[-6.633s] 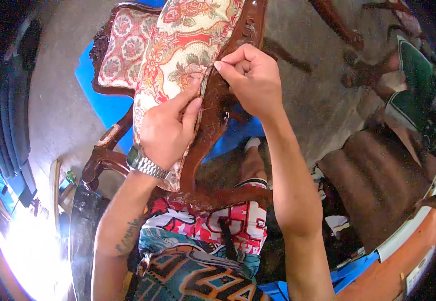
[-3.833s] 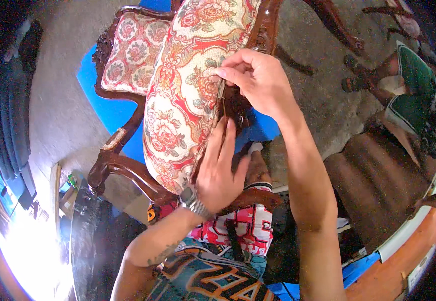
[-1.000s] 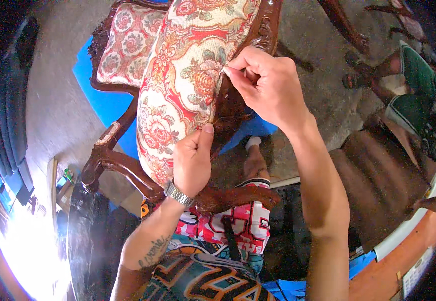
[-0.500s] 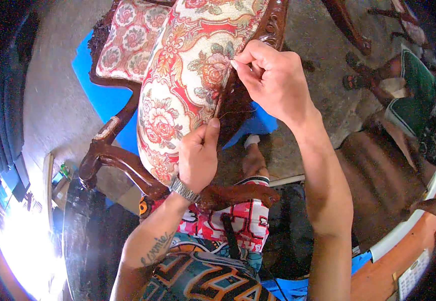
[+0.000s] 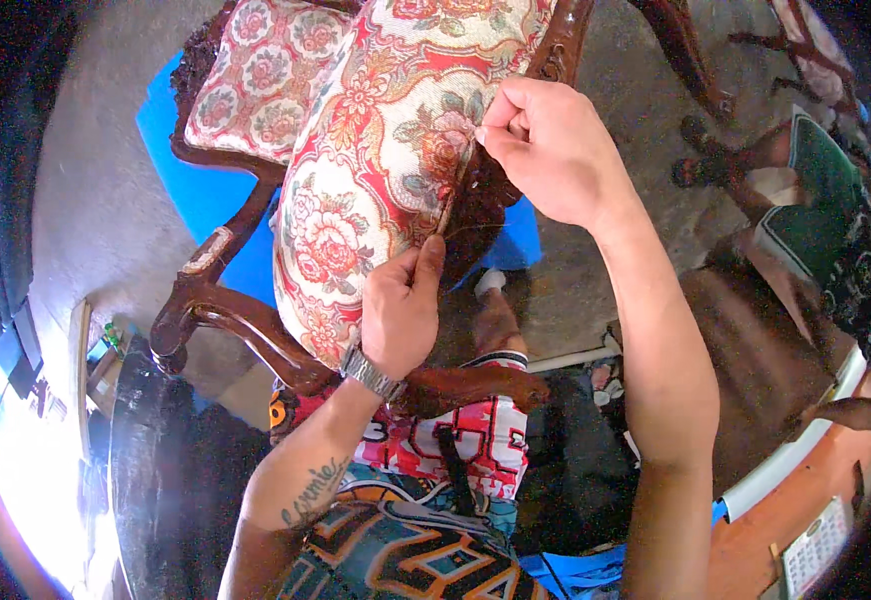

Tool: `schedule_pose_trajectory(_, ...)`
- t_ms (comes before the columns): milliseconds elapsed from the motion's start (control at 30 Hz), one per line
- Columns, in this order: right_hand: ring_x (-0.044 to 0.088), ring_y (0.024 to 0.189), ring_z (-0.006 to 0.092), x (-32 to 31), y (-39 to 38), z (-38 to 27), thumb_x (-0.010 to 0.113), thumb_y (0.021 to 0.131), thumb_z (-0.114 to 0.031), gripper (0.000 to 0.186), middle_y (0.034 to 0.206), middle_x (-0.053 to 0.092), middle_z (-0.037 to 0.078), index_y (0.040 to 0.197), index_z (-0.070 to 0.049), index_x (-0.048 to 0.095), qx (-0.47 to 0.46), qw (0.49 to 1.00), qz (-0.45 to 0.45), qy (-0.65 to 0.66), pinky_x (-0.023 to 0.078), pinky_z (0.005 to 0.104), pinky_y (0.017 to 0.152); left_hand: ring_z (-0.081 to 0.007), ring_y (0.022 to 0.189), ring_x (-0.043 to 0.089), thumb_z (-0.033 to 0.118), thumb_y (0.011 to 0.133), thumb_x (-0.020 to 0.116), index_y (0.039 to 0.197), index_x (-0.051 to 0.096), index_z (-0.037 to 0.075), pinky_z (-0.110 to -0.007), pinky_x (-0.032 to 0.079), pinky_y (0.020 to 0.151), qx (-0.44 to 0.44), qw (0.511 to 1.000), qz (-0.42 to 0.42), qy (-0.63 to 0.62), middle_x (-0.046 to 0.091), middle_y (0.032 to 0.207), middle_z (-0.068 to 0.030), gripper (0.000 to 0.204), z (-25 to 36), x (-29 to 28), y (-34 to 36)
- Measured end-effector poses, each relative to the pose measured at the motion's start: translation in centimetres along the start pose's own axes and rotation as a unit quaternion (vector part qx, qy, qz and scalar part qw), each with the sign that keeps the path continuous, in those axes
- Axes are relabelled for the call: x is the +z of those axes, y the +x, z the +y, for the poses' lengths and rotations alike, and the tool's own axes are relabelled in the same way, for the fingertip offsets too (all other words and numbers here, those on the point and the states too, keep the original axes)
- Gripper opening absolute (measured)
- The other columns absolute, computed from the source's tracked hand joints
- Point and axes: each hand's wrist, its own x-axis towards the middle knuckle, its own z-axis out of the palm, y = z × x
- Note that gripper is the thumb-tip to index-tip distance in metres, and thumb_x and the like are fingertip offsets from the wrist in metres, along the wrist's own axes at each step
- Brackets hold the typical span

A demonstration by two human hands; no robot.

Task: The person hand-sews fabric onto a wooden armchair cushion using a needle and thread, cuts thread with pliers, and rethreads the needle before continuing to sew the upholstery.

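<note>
**Seat (image 5: 340,235) edge pinched at two spots**

Left hand (image 5: 401,310): thumb on top, fingers curled beneath, grasping the narrow trim (image 5: 452,195) along the seat's right edge. Right hand (image 5: 553,150): thumb and forefinger pinched at the trim farther up, other fingers folded in. Whether a small tool sits in that pinch, cannot tell; the fingers cover it.

The trim runs nearly straight between the two grips, so the spacing looks meant to hold that stretch steady, lower hand as anchor, upper one for fine work. A thin loose thread shows just beside the left thumb.

Seat lies in front of the person, floral face toward the eye, worked edge on the right; likely turned this way so both hands reach it. A wooden leg (image 5: 475,388) crosses above the person's shorts (image 5: 455,440); may help brace the piece, though contact is hard to judge. Wooden arm (image 5: 245,318) at left of the seat, backrest (image 5: 267,80) upper left.

Blue sheet (image 5: 170,135) under part of the chair, perhaps to guard the wood from the floor (image 5: 105,190). Another person's green shorts (image 5: 830,190) off to the right, well apart from the work.
</note>
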Motion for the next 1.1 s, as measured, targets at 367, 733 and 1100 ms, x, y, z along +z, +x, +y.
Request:
schedule_pose_trajectory(367, 0.045, 0.049, 0.0070, 1.3, -1.5, -1.0, 0.061, 0.078, 0.002, 0.012, 0.054, 0.050, 0.004, 0.074, 0.000, 0.050, -0.005, 0.999, 0.044, 0.008, 0.038, 0.0243, 0.047, -0.0150, 0.046, 0.035, 0.029, 0.092, 0.052, 0.067, 0.054, -0.003, -0.035, 0.032, 0.045, 0.074, 0.997, 0.027, -0.019, 0.039, 0.049, -0.0121, 0.041, 0.0, -1.2, 0.1)
schedule_pose_trajectory(733, 0.062, 0.062, 0.0337, 1.0, -0.9, -1.5, 0.060, 0.072, -0.001, 0.006, 0.063, 0.059, 0.017, 0.073, -0.001, 0.054, 0.010, 0.999, 0.038, -0.032, 0.049, 0.0385, 0.058, -0.0191, 0.043, 0.035, 0.029, 0.092, 0.053, 0.067, 0.054, -0.004, -0.036, 0.032, 0.044, 0.076, 0.997, 0.011, -0.008, 0.041, 0.049, -0.0155, 0.042, -0.4, -1.3, 0.3)
schedule_pose_trajectory(1100, 0.057, 0.061, 0.0236, 0.2, 0.6, -1.0, 0.058, 0.077, -0.005, 0.009, 0.065, 0.057, 0.011, 0.071, 0.000, 0.054, 0.078, 0.994, -0.060, -0.035, 0.047, 0.0330, 0.056, -0.0217, 0.050, 0.044, 0.032, 0.093, 0.050, 0.082, 0.059, -0.003, -0.037, 0.038, 0.052, 0.047, 0.999, -0.021, 0.014, 0.050, 0.058, -0.0197, 0.038, -0.3, -1.6, 0.3)
